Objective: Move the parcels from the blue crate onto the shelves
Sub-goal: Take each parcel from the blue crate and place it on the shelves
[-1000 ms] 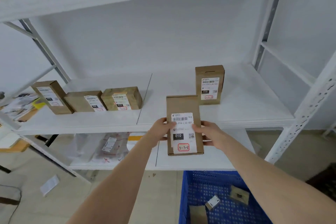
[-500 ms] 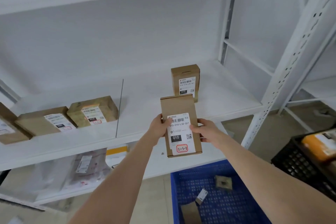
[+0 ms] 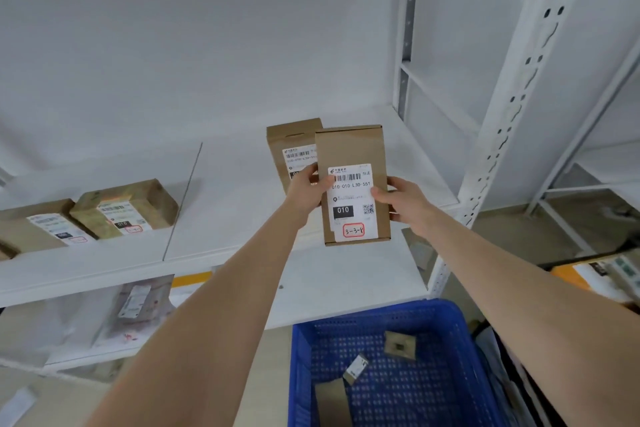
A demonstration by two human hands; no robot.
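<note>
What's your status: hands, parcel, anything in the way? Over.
Holding with left hand and right hand, one each side of the labelled parcel. Parcel upright in front of the white shelf. Behind it, leftward, a second parcel stands on the shelf.

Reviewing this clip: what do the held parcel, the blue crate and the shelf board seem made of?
Held parcel: matte brown cardboard, with a folded flap seam and a white paper label. Blue crate: likely moulded plastic, from its uniform colour and perforated grid walls. Shelf board: smooth white, perhaps painted metal or laminate; the look leaves it open.
</note>
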